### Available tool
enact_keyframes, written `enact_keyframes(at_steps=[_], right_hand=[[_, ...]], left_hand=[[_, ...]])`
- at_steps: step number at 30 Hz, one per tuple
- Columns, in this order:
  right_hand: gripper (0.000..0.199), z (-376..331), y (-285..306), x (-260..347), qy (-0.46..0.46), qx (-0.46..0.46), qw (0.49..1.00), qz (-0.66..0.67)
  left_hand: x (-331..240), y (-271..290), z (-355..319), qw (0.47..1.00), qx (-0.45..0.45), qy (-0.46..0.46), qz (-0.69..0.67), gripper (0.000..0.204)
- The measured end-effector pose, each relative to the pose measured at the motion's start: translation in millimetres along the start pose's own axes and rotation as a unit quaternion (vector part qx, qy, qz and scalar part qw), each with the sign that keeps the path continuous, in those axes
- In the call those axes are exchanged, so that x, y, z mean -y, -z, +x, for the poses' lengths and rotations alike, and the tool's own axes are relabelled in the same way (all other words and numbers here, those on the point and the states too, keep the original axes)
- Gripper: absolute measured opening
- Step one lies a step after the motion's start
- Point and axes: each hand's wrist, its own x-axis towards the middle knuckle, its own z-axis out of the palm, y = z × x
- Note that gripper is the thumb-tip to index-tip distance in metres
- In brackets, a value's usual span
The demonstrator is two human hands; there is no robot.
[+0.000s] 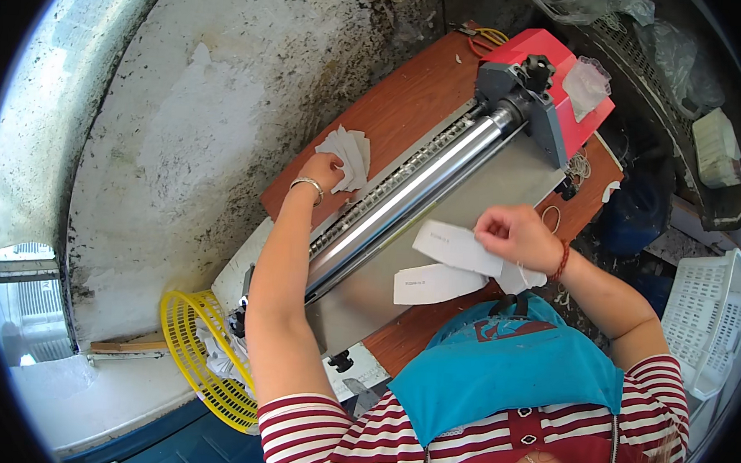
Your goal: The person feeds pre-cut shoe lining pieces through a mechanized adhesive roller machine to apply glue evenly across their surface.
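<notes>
My left hand reaches over a roller machine and rests on a small stack of white cut pieces lying on the brown wooden table behind it. My right hand pinches a white shaped piece above the machine's grey feed plate. A second white piece lies flat on the plate just below it. More white material sticks out under my right palm.
The machine has a red and grey housing at its right end. A yellow mesh basket sits lower left, a white plastic crate at right. A stained white wall runs along the left.
</notes>
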Motion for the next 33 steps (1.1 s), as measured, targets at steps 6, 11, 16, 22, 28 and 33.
enact_keyframes(at_steps=[6, 11, 16, 22, 28, 33], right_hand=[[0.012, 25, 8, -9, -0.057, -0.059, 0.997, -0.003], [0.012, 15, -5, 5, 0.049, -0.117, 0.986, -0.106], [0.02, -12, -29, 10, 0.254, -0.024, 0.938, -0.235], [0.016, -14, -42, 2, 0.247, -0.033, 0.941, -0.229], [0.01, -9, -43, 1, 0.269, -0.052, 0.931, -0.24], [0.005, -4, -30, -4, 0.178, -0.074, 0.967, -0.166]], left_hand=[[-95, 16, -48, 0.925, 0.089, -0.067, -0.363, 0.026], [-102, 2, -42, 0.953, 0.061, -0.182, -0.236, 0.022], [-81, -2, -22, 0.945, -0.009, -0.164, -0.282, 0.018], [-27, 15, -4, 0.914, -0.26, -0.111, -0.29, 0.017], [10, 10, 2, 0.969, -0.22, 0.018, 0.112, 0.026], [34, -21, 14, 0.99, 0.049, 0.052, 0.118, 0.049]])
